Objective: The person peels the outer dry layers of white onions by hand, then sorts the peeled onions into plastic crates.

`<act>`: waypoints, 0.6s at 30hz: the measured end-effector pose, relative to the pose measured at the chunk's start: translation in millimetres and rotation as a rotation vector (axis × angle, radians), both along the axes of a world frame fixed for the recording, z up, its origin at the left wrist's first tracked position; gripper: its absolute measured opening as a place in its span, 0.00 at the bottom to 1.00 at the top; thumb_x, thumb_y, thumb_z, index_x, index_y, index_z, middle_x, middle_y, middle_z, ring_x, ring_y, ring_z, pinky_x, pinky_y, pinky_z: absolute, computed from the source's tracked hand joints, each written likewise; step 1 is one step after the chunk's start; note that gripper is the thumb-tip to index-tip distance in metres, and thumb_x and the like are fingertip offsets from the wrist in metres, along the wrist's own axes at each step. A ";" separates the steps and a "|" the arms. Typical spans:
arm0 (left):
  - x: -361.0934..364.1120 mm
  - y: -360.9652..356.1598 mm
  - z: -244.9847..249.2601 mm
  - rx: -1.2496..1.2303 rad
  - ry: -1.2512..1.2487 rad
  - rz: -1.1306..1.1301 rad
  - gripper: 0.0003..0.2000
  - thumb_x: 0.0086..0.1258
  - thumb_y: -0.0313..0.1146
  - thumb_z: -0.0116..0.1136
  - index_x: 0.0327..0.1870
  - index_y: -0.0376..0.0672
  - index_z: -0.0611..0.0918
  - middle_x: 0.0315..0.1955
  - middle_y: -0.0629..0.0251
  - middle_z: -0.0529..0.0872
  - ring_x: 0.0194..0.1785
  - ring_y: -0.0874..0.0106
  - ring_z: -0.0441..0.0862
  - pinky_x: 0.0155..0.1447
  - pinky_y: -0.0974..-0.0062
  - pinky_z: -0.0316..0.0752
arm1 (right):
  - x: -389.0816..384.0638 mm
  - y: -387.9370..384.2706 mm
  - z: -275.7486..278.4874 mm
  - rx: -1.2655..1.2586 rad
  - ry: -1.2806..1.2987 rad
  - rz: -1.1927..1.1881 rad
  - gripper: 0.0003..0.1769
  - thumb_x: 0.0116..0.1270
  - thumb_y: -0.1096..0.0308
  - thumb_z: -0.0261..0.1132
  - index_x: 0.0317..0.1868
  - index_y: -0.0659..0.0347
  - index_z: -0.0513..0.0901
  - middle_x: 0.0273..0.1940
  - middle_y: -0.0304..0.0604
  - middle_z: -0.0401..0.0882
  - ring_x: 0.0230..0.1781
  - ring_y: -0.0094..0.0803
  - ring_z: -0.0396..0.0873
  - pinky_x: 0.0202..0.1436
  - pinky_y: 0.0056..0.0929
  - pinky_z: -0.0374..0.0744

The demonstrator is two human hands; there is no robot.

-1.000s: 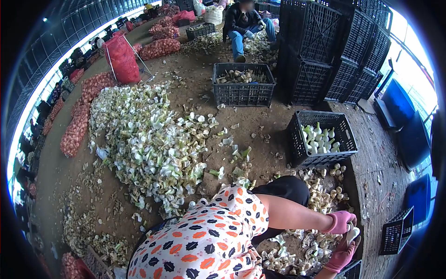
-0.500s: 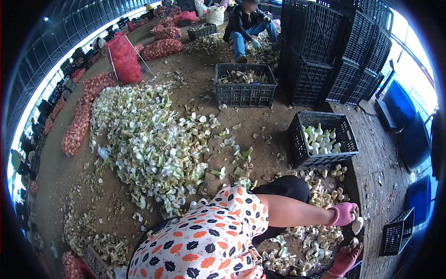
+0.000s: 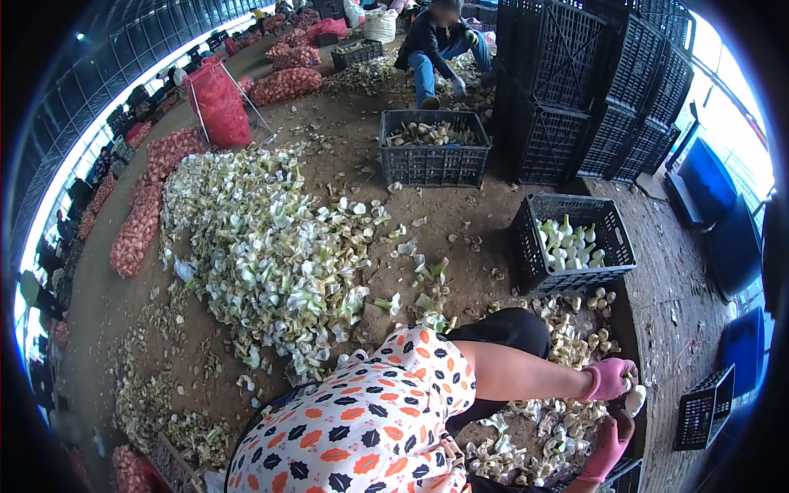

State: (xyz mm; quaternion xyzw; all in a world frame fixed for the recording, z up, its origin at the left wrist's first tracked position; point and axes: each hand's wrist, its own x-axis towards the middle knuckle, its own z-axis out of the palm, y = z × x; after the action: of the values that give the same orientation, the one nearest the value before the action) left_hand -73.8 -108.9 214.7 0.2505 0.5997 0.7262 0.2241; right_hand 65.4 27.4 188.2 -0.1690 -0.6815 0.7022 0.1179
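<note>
The left hand point(image 3: 608, 378) is gripping a white bulb point(image 3: 635, 400), fingers clamped on it, above the husk pile point(image 3: 559, 427) on the floor. The right hand point(image 3: 610, 445) is hovering just below the bulb; I cannot tell how its fingers are standing.

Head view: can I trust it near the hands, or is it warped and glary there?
Head view: fisheye bends the edges, with a black vignette all round; daylight blows out the upper right; the hands sit small at the warped lower right, evenly lit, no glare.
</note>
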 end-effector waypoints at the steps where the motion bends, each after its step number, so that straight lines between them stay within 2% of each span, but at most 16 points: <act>1: 0.0 2.6 -3.4 0.001 -0.002 0.000 0.07 0.63 0.26 0.53 0.41 0.39 0.79 0.33 0.62 0.85 0.37 0.73 0.81 0.42 0.73 0.76 | -1.3 -12.0 7.9 -0.053 0.095 -0.114 0.12 0.70 0.66 0.60 0.48 0.65 0.75 0.39 0.39 0.79 0.37 0.25 0.77 0.45 0.22 0.74; 2: -0.5 5.1 -7.0 0.005 0.019 -0.008 0.07 0.64 0.28 0.54 0.42 0.39 0.79 0.35 0.61 0.85 0.38 0.72 0.82 0.44 0.72 0.76 | -1.2 -18.1 10.9 -0.108 0.191 -0.230 0.15 0.70 0.66 0.60 0.51 0.65 0.74 0.41 0.40 0.79 0.40 0.27 0.78 0.47 0.24 0.76; 3: 0.0 7.4 -10.7 0.009 0.040 -0.017 0.08 0.64 0.29 0.55 0.42 0.40 0.79 0.36 0.59 0.86 0.40 0.70 0.82 0.45 0.71 0.76 | -0.6 -5.7 3.6 -0.160 0.189 -0.148 0.18 0.71 0.64 0.60 0.56 0.65 0.71 0.44 0.40 0.79 0.43 0.27 0.79 0.52 0.26 0.76; 4: 2.6 7.9 -11.4 0.008 0.039 -0.019 0.08 0.64 0.29 0.55 0.42 0.40 0.79 0.36 0.59 0.86 0.40 0.70 0.82 0.45 0.71 0.76 | -0.1 -2.0 -1.6 -0.161 0.188 -0.151 0.18 0.71 0.64 0.60 0.56 0.65 0.71 0.44 0.40 0.79 0.43 0.27 0.79 0.52 0.26 0.76; 6: 6.2 8.0 -11.9 -0.088 0.108 -0.007 0.09 0.64 0.32 0.57 0.44 0.40 0.80 0.37 0.59 0.86 0.41 0.67 0.83 0.46 0.70 0.76 | -1.7 2.3 -11.5 0.029 0.221 -0.137 0.17 0.72 0.63 0.60 0.54 0.65 0.73 0.45 0.40 0.79 0.43 0.25 0.79 0.51 0.25 0.77; 7: 7.9 5.9 -9.0 -0.095 0.078 -0.027 0.10 0.64 0.32 0.58 0.44 0.41 0.80 0.37 0.58 0.86 0.42 0.63 0.83 0.47 0.68 0.76 | -2.0 0.5 -9.1 0.028 0.220 -0.134 0.17 0.72 0.63 0.60 0.54 0.65 0.73 0.45 0.40 0.79 0.43 0.25 0.79 0.51 0.25 0.77; 11: 9.8 -8.4 7.1 -0.153 0.130 -0.087 0.11 0.62 0.33 0.60 0.44 0.41 0.80 0.36 0.57 0.85 0.42 0.62 0.83 0.46 0.67 0.76 | -0.1 -0.1 -8.5 0.052 0.194 -0.204 0.16 0.72 0.64 0.60 0.53 0.66 0.74 0.41 0.38 0.80 0.40 0.22 0.78 0.45 0.23 0.77; 13: 13.0 -16.3 14.8 -0.288 0.269 -0.093 0.14 0.57 0.33 0.63 0.44 0.42 0.79 0.36 0.55 0.85 0.43 0.59 0.83 0.45 0.65 0.75 | 0.3 3.9 -16.9 0.086 0.205 -0.235 0.15 0.72 0.64 0.59 0.52 0.66 0.75 0.39 0.37 0.80 0.37 0.21 0.77 0.42 0.22 0.77; 16: 10.2 -8.4 2.4 -0.312 0.412 -0.096 0.17 0.53 0.34 0.66 0.44 0.42 0.79 0.35 0.53 0.85 0.43 0.56 0.83 0.45 0.64 0.75 | 3.8 12.5 -23.9 0.211 0.166 -0.202 0.11 0.72 0.67 0.58 0.49 0.65 0.77 0.36 0.34 0.79 0.33 0.18 0.74 0.37 0.19 0.74; 18: 8.8 -2.8 -2.2 -0.314 0.488 -0.065 0.19 0.48 0.34 0.67 0.44 0.42 0.80 0.34 0.51 0.84 0.44 0.54 0.82 0.46 0.62 0.75 | 4.0 11.1 -12.6 0.559 0.011 -0.200 0.10 0.71 0.70 0.55 0.46 0.66 0.79 0.34 0.35 0.79 0.32 0.18 0.74 0.38 0.18 0.73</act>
State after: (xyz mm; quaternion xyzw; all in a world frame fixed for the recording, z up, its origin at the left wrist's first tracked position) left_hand -65.0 -111.7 212.5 0.3993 0.7325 0.5352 0.1324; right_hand 69.4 38.5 175.6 -0.1926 -0.8279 0.4729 0.2321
